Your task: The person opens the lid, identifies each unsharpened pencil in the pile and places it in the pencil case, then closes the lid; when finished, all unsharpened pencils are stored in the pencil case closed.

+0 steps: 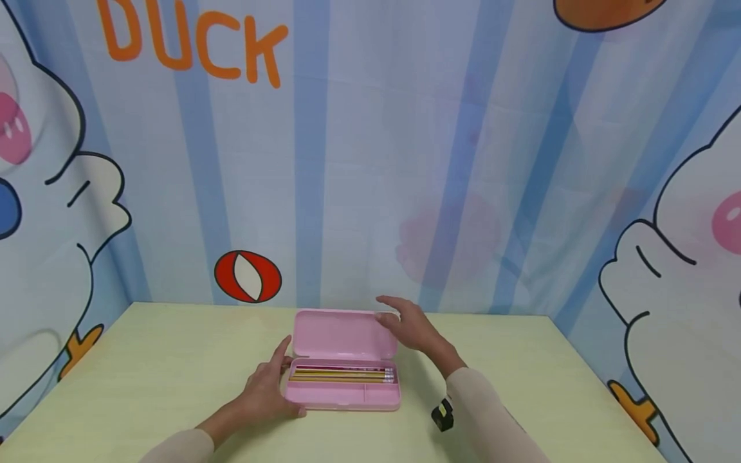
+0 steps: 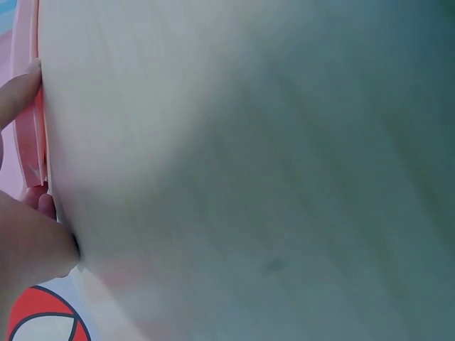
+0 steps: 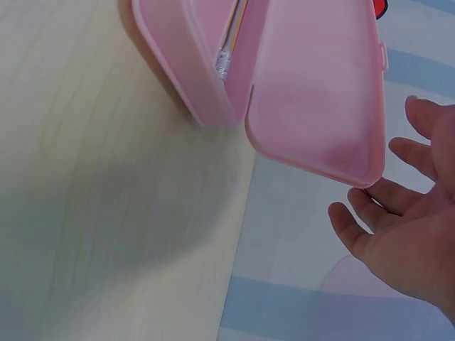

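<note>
A pink pencil case lies on the table with its lid raised at the back. Several pencils, yellow and dark red with pale ends, lie in its rear compartment. My left hand grips the case's left end, thumb along the front edge and fingers round the side. In the left wrist view that thumb sits on the pink wall. The right hand is at the lid's upper right corner, its fingers spread. In the right wrist view, the fingertips are right by the corner of the lid.
The pale wooden table ends at a blue striped curtain with cartoon ducks and a red ball printed on it. A small black device is by my right sleeve.
</note>
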{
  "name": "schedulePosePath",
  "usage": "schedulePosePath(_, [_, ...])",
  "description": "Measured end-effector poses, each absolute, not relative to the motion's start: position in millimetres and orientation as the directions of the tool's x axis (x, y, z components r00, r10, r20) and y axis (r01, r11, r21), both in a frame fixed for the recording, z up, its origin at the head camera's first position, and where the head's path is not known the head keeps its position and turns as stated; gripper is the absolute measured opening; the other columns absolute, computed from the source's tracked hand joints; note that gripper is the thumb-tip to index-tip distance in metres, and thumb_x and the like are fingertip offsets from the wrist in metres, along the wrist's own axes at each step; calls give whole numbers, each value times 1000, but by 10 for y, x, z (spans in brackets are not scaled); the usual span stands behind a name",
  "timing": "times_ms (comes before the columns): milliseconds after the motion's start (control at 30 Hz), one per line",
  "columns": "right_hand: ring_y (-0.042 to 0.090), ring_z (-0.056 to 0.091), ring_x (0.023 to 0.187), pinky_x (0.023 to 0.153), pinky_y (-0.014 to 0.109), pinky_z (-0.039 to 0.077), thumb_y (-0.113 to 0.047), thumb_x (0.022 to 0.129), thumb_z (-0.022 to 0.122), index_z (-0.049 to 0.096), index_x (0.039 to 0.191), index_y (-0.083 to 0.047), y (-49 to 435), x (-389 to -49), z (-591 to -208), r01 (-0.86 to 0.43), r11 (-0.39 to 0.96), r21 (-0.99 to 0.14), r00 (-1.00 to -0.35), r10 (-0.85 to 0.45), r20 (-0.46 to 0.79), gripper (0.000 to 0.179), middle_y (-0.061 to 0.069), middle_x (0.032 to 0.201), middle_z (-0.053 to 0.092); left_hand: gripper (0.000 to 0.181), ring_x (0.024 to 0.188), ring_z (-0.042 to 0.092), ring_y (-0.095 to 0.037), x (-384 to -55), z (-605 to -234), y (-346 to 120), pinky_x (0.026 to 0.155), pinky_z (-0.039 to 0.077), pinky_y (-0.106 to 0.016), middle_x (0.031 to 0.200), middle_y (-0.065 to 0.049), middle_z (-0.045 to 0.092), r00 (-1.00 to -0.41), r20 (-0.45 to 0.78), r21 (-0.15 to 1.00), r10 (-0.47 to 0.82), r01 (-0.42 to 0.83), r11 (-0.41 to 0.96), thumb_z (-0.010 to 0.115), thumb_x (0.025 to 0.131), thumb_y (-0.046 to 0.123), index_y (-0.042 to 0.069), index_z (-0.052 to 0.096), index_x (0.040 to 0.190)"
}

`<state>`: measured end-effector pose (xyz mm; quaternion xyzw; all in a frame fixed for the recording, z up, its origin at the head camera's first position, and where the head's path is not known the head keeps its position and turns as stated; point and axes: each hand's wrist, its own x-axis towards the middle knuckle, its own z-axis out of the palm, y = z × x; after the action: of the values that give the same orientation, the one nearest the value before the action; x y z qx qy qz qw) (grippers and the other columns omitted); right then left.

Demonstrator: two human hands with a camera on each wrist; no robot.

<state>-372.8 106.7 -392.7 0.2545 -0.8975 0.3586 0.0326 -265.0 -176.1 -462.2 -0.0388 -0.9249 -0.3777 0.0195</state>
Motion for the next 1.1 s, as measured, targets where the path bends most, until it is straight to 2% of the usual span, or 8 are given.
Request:
schedulePosePath(200, [38,55,132,106,55,44,-33,103,53,55,141,-3,1089,-3681,-3946,-464,597,-654,-864,-469,185,47,17,143,58,133,128,47,-40,-2652,-4610,-1749,106,34,-69,138,-14,58,-997,64,700,51,82,710,98,57,20,6,13,158])
schedulePosePath(333, [38,55,131,105,54,46,-35,104,51,55,140,-2,1125,-3619,-3965,-484,593,-644,-849,-496,182,49,18,143,57,132,128,47,-40,-2655,-4614,-1739,107,33,-69,138,-14,59,-997,54,703,49,73,708,98,57,20,4,13,157])
schedulePosePath(533, [34,56,130,102,53,48,-35,104,51,56,140,-6,1193,-3468,-3960,-519,574,-633,-826,-527,200,46,13,143,58,134,128,47,-40,-2666,-4621,-1725,106,34,-69,138,-15,59,-998,46,698,44,64,713,98,57,21,4,11,158])
schedulePosePath(700, [28,63,120,97,50,51,-35,105,50,60,138,-12,1262,-3326,-3976,-567,560,-605,-788,-583,199,42,9,140,62,135,127,49,-40,-2671,-4631,-1721,106,33,-71,136,-16,60,-997,65,706,37,72,705,98,57,19,6,10,158])
schedulePosePath(867, [27,63,121,99,51,50,-36,106,47,61,138,-14,1317,-3224,-4008,-591,539,-600,-755,-632,176,41,8,140,62,135,129,48,-40,-2661,-4613,-1731,106,33,-70,136,-16,60,-998,51,720,36,62,691,98,57,22,8,10,158])
schedulePosePath(967, [28,60,127,103,52,48,-36,106,47,61,138,-14,1334,-3177,-4057,-588,546,-597,-753,-639,157,42,7,140,62,136,132,46,-41,-2659,-4588,-1779,108,33,-68,139,-17,57,-998,7,751,67,49,658,98,58,24,12,9,159])
schedulePosePath(1100, [28,56,132,106,52,45,-36,105,50,61,137,-14,1358,-3122,-4126,-587,550,-594,-748,-649,138,41,7,139,62,134,139,37,-46,-2657,-4539,-1872,112,31,-65,150,-22,42,-984,-66,821,167,41,569,96,63,25,15,5,160])
